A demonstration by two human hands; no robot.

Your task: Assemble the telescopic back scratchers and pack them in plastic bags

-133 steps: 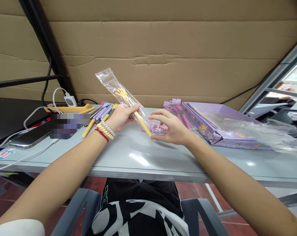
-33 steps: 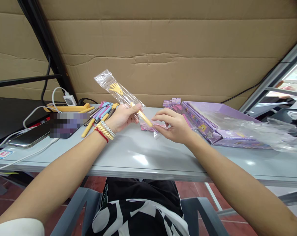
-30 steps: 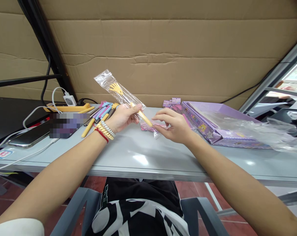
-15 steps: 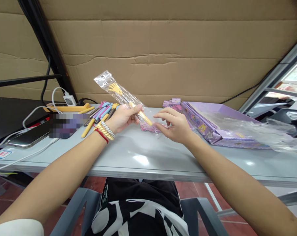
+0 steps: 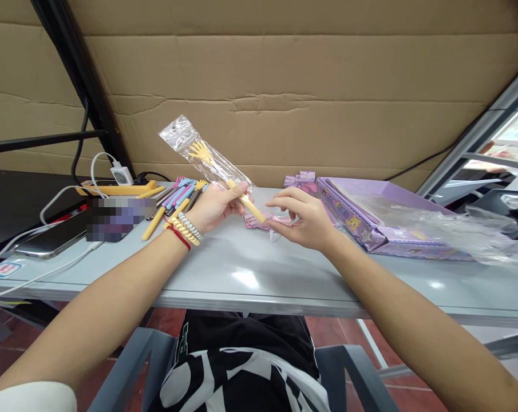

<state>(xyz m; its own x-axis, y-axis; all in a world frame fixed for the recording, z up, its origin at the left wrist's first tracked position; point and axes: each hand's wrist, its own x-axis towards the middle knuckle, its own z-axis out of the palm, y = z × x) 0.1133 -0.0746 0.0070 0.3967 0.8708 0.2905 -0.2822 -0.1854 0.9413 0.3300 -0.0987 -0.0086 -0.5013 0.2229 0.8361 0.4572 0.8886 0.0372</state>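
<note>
A yellow back scratcher [image 5: 201, 152] with a hand-shaped head lies tilted inside a clear plastic bag [image 5: 178, 136]. My left hand [image 5: 218, 205] grips its handle through the plastic, thumb on top. At the handle's lower end is my right hand [image 5: 304, 217], thumb and fingers apart; whether its thumb tip touches the handle I cannot tell. Pink printed cards [image 5: 255, 222] lie on the table below, partly behind the handle and plastic. Beside my left wrist are several more back scratchers [image 5: 184, 197] in yellow, blue, purple and black.
A purple box [image 5: 370, 234] with clear plastic bags [image 5: 439, 226] stands at the right. More small purple cards [image 5: 299, 179] sit behind my right hand. A phone [image 5: 48, 239], white cables and a charger [image 5: 121, 173] occupy the left. Cardboard [image 5: 284, 74] rises behind the table.
The bag's top end has shifted slightly up and left, with the back scratcher still in my left hand. My right hand has barely moved.
</note>
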